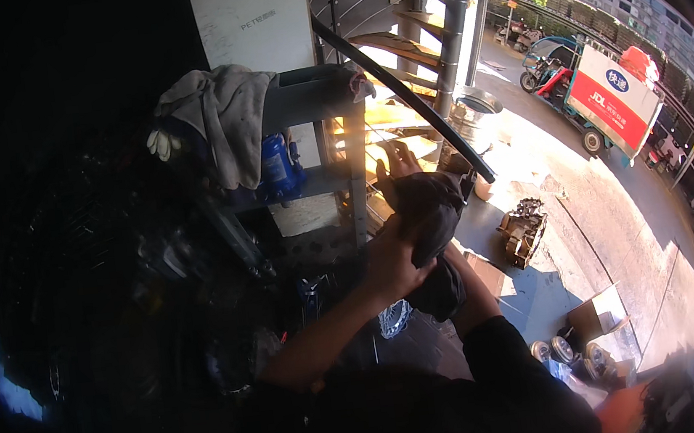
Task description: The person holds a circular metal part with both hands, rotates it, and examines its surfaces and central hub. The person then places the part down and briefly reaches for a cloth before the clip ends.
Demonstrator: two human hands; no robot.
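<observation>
A dark cloth (pixel 431 212) is bunched around my right wrist and forearm, with part of it hanging lower down. My left hand (pixel 394 258) is closed on this cloth and presses it against the right arm. Beyond the cloth, the fingers of my right hand (pixel 398 160) show, raised and spread apart, holding nothing visible. The palm is largely hidden behind the cloth. Both hands are in front of a grey metal frame (pixel 358 181). On that frame lie a grey cloth (pixel 223 120) and a blue bottle jack (pixel 279 169).
Pale gloves (pixel 163 144) hang at the frame's left. A black handrail (pixel 406 96) slants past a spiral staircase (pixel 401 46). Rusty machinery (pixel 524 232) sits on the ground at right, near an opened cardboard box (pixel 599 317) and round metal parts (pixel 561 349). A cargo tricycle (pixel 613 95) stands farther off.
</observation>
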